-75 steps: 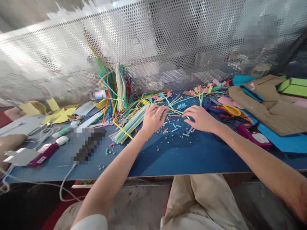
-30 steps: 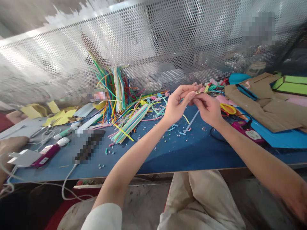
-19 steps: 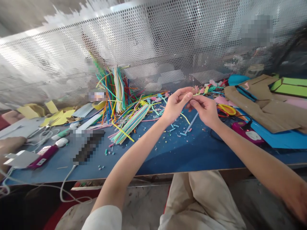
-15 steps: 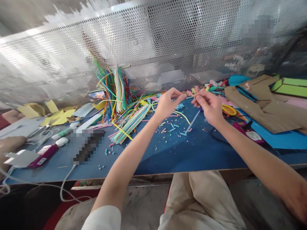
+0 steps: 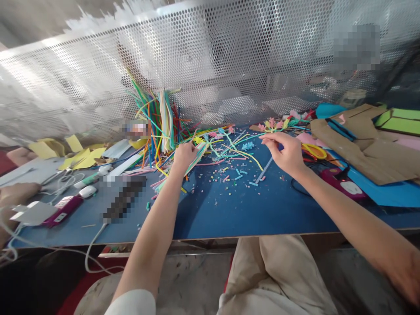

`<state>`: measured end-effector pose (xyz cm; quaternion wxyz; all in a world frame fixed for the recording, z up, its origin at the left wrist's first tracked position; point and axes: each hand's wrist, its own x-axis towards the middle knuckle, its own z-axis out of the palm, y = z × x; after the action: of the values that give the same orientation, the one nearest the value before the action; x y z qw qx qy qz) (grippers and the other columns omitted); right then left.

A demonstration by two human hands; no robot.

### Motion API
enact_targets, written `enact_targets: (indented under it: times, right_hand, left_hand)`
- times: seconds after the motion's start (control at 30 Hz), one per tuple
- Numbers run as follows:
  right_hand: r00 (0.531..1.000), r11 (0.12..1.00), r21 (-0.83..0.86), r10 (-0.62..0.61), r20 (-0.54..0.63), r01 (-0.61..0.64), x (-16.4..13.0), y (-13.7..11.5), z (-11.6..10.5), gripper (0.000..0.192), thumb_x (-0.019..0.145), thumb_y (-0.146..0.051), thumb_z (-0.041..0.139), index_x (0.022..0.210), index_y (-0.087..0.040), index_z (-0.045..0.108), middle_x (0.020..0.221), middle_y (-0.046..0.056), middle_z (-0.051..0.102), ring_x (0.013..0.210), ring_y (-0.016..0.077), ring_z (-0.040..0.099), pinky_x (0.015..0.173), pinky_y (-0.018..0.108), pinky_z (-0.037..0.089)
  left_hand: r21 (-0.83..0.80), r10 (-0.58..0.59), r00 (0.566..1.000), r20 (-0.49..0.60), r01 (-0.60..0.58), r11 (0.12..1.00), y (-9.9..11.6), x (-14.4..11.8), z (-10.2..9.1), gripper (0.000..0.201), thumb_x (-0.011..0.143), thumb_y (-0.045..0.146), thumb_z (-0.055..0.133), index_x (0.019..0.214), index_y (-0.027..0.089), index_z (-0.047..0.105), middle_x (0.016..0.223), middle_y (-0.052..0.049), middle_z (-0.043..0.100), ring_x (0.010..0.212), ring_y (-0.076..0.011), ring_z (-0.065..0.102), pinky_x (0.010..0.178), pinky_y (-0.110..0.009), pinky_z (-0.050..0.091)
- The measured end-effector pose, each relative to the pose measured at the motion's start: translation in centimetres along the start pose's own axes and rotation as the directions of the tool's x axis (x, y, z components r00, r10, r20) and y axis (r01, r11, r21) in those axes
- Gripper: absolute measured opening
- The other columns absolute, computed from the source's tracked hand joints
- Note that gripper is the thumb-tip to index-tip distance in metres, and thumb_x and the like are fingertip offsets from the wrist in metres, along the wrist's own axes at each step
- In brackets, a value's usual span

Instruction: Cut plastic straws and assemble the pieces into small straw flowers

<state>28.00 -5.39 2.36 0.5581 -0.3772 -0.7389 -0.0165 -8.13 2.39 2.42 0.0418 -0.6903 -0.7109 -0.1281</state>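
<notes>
My left hand (image 5: 185,155) is closed over the upper end of a bundle of pastel pipe cleaners (image 5: 198,157) lying on the table. Its fingertips are hidden, so I cannot make out what they grip. Off to the right, my right hand (image 5: 285,152) pinches thumb and fingers at the end of a thin teal pipe cleaner (image 5: 250,139). Between the hands lie a blue leaf-shaped piece (image 5: 247,146) and branching stems with small coloured leaves. Just behind my right fingertips are pink and yellow leaf shapes (image 5: 271,124).
Upright pipe cleaners (image 5: 166,122) stand at the back left before a perforated metal screen (image 5: 229,57). Cut bits (image 5: 238,177) litter the blue table (image 5: 210,218). Purple power strips (image 5: 341,181) lie either side, brown paper (image 5: 377,148) at right. Another person's hand (image 5: 19,194) rests far left.
My left hand has moved left and slightly down, away from my right hand, to the pastel bundle. My right hand has shifted a little downward, still pinched.
</notes>
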Motion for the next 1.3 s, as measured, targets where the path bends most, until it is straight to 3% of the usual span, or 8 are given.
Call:
enact_targets:
  times: [0.33, 0.67, 0.77, 0.87, 0.97, 1.07, 1.2, 1.3]
  right_hand:
    - [0.988, 0.988, -0.156, 0.006, 0.157, 0.019, -0.8, 1.3, 1.0, 0.026, 0.097, -0.034, 0.056, 0.111, -0.026, 0.077, 0.094, 0.003, 0.077, 0.088, 0.0206, 0.068, 0.078, 0.036, 0.052]
    - [0.980, 0.977, -0.209, 0.011, 0.199, 0.032, -0.9, 1.8, 1.1, 0.026, 0.097, -0.035, 0.056, 0.109, -0.029, 0.078, 0.087, 0.002, 0.077, 0.084, 0.0209, 0.067, 0.075, 0.035, 0.051]
    - [0.980, 0.977, -0.212, 0.006, 0.197, 0.036, -0.9, 1.7, 1.0, 0.026, 0.097, -0.035, 0.055, 0.109, -0.028, 0.078, 0.089, 0.003, 0.078, 0.086, 0.0213, 0.068, 0.075, 0.035, 0.051]
    - [0.982, 0.978, -0.210, 0.032, 0.186, 0.009, -0.9, 1.5, 1.0, 0.026, 0.096, -0.035, 0.056, 0.111, -0.028, 0.077, 0.091, 0.002, 0.078, 0.082, 0.0206, 0.069, 0.072, 0.034, 0.051]
    - [0.982, 0.979, -0.200, 0.073, 0.172, -0.037, -0.9, 1.3, 0.9, 0.025, 0.096, -0.036, 0.056, 0.111, -0.029, 0.075, 0.086, 0.001, 0.078, 0.076, 0.0189, 0.069, 0.070, 0.033, 0.051]
    - [0.983, 0.982, -0.178, 0.085, 0.162, -0.056, -0.8, 1.3, 0.9, 0.021, 0.096, -0.036, 0.057, 0.105, -0.027, 0.074, 0.080, 0.000, 0.076, 0.076, 0.0186, 0.070, 0.070, 0.032, 0.051]
    - [0.984, 0.981, -0.188, 0.077, 0.158, -0.047, -0.8, 1.3, 1.0, 0.020, 0.096, -0.037, 0.057, 0.101, -0.027, 0.074, 0.079, 0.001, 0.075, 0.076, 0.0189, 0.069, 0.071, 0.031, 0.051]
    - [0.985, 0.977, -0.206, 0.078, 0.153, -0.045, -0.8, 1.4, 1.0, 0.020, 0.096, -0.037, 0.057, 0.101, -0.028, 0.073, 0.078, 0.001, 0.075, 0.076, 0.0188, 0.069, 0.071, 0.031, 0.050]
  left_hand:
    - [0.223, 0.048, 0.995, 0.083, -0.066, 0.973, 0.6, 0.8, 1.1, 0.029, 0.086, 0.031, 0.054, 0.094, 0.012, 0.074, 0.098, -0.019, 0.074, 0.099, -0.0321, 0.068, 0.087, -0.038, 0.052]
    - [0.193, -0.029, 0.998, 0.061, 0.017, 0.981, 0.4, 1.0, 0.8, 0.038, 0.090, 0.036, 0.048, 0.107, 0.009, 0.069, 0.103, -0.025, 0.071, 0.100, -0.0364, 0.068, 0.086, -0.041, 0.051]
    - [0.156, -0.031, 0.999, 0.018, 0.028, 0.987, 0.3, 0.7, 0.0, 0.033, 0.091, 0.033, 0.045, 0.105, 0.012, 0.067, 0.100, -0.022, 0.072, 0.097, -0.0346, 0.069, 0.084, -0.039, 0.050]
    - [0.078, -0.053, 0.992, -0.116, 0.062, 0.995, 0.2, 0.1, -0.8, 0.029, 0.093, 0.029, 0.043, 0.108, 0.014, 0.062, 0.098, -0.018, 0.072, 0.096, -0.0309, 0.068, 0.080, -0.036, 0.049]
    - [-0.101, -0.030, 0.962, -0.270, 0.002, 0.995, 0.4, -0.3, -1.5, 0.027, 0.098, 0.031, 0.038, 0.112, 0.017, 0.057, 0.089, -0.010, 0.071, 0.086, -0.0230, 0.069, 0.078, -0.030, 0.048]
    - [-0.377, 0.004, 0.915, -0.403, -0.170, 0.911, 0.9, -0.4, -2.2, 0.028, 0.102, 0.038, 0.034, 0.111, 0.020, 0.054, 0.088, -0.004, 0.070, 0.075, -0.0147, 0.067, 0.073, -0.025, 0.049]
    - [-0.539, 0.017, 0.794, -0.608, -0.429, 0.725, 2.3, -0.7, -3.2, 0.027, 0.100, 0.045, 0.043, 0.103, 0.021, 0.054, 0.094, -0.004, 0.068, 0.082, -0.0122, 0.067, 0.073, -0.023, 0.052]
    - [-0.520, -0.035, 0.690, -0.723, -0.511, 0.684, 3.4, -1.5, -4.0, 0.029, 0.100, 0.049, 0.043, 0.103, 0.022, 0.054, 0.086, -0.002, 0.065, 0.071, -0.0116, 0.064, 0.068, -0.026, 0.053]
